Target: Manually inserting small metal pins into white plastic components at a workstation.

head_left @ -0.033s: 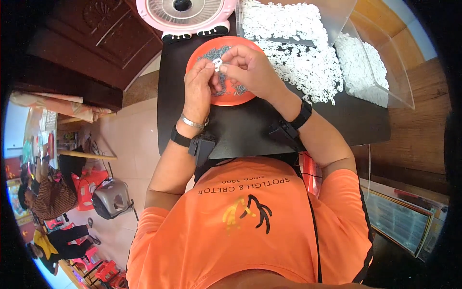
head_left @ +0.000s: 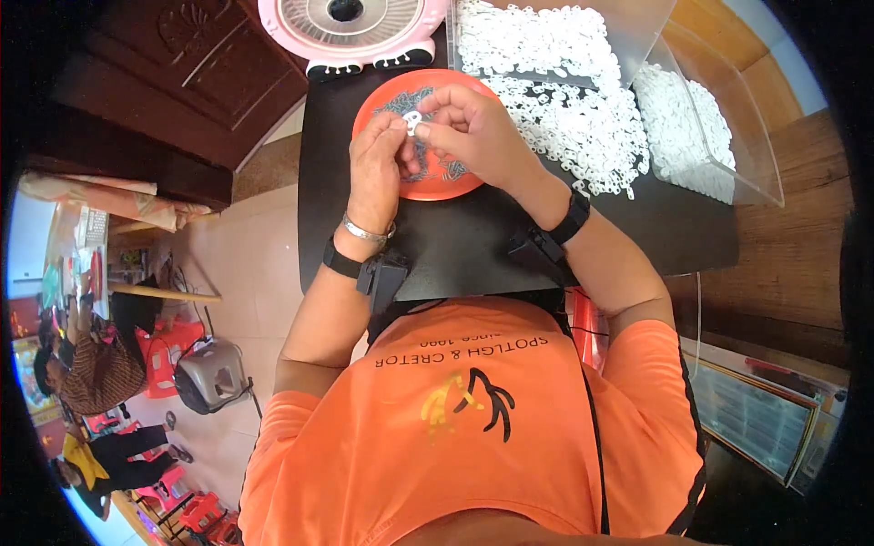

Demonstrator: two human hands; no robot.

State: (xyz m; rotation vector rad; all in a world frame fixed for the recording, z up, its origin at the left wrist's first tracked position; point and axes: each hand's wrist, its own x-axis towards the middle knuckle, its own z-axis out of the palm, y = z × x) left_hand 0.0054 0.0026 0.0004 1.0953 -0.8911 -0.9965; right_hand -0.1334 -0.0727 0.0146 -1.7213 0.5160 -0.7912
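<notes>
A pink fan [head_left: 375, 29] with black feet stands at the far left of the dark tabletop [head_left: 455, 246], beside a carved brown door [head_left: 182, 77]. Across the pale tiled floor [head_left: 259, 273], a grey rounded case [head_left: 214, 373] sits near a red chair [head_left: 171, 353]; farther left is a person in black and yellow [head_left: 88, 461].

1. Single wide fisheye view from the wearer's head, left of a side-by-side pair, facing steeply down
2. Closest, across the lower middle, the wearer's own orange T-shirt [head_left: 492, 400]
3. Farther out, above centre, left hand [head_left: 371, 155] and right hand [head_left: 472, 127] over the black tabletop [head_left: 446, 241]
4. Around the bent, black-bordered rim, more distant surroundings: carved door [head_left: 205, 55] upper left, tiled floor [head_left: 264, 237] left
</notes>
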